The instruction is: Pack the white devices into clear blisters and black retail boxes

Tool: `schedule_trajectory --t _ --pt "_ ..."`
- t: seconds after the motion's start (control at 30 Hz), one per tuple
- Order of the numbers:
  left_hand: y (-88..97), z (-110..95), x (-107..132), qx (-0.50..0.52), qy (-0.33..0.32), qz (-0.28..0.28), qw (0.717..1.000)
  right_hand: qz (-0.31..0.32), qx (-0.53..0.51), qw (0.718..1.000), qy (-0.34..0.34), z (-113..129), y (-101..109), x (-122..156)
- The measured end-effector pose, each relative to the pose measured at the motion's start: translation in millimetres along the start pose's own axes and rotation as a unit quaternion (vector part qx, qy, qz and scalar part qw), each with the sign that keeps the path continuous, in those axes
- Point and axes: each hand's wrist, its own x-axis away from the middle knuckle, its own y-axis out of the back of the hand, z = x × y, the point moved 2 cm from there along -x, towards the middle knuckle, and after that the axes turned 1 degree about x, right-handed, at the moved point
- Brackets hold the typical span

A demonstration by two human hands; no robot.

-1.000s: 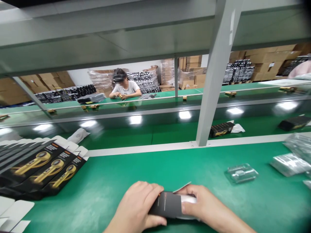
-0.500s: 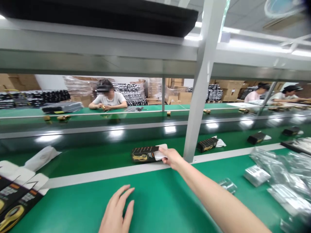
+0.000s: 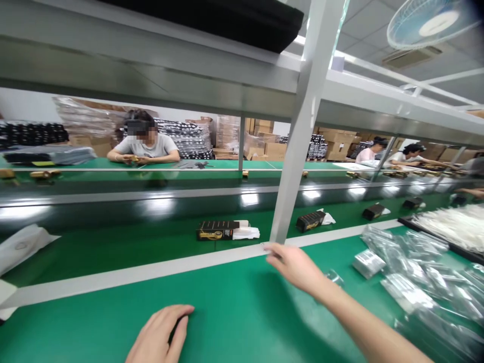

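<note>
My left hand (image 3: 161, 333) is low over the green work surface (image 3: 223, 302), thumb apart from the fingers, with nothing in it. Near the metal post's foot, my right hand (image 3: 293, 267) hovers by the light-coloured rail (image 3: 151, 273), its fingers loosely bent and empty. A black printed box (image 3: 215, 230) lies on the dark green belt beyond the rail, to the left of my right hand and apart from it. From the box's open right end sticks a white wrapped item (image 3: 246, 233).
A slanting metal post (image 3: 297, 166) rises to an overhead shelf (image 3: 181, 83). More black boxes (image 3: 310, 221) lie along the belt, with a white pouch (image 3: 28, 246) at left. Clear plastic packaging (image 3: 412, 282) and a tray of white pieces (image 3: 403, 222) are at right. Co-workers sit opposite.
My right hand has let go of the black box and drawn back toward me. The box now lies alone on the belt. The view has turned to the right.
</note>
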Motion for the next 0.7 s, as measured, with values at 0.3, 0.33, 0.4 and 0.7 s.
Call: schedule_trajectory --t 0.3,0.33,0.4,0.7 --pt "-2.0 -14.2 -0.6 0.043 -0.008 0.013 0.999 0.029 0.159 0.986 -0.042 -70.5 35.9 80.8" --pt "-2.1 -21.4 2.2 0.062 -0.006 0.017 0.998 0.024 0.156 0.987 -0.024 -58.1 25.4 78.2" --pt "-2.4 -41.7 10.2 0.115 -0.01 0.039 0.993 0.027 0.142 0.989 0.026 -25.5 0.1 71.6" --pt "-8.1 -80.1 15.3 0.333 0.047 0.08 0.938 -0.015 0.101 0.968 0.229 42.0 -83.1 54.8"
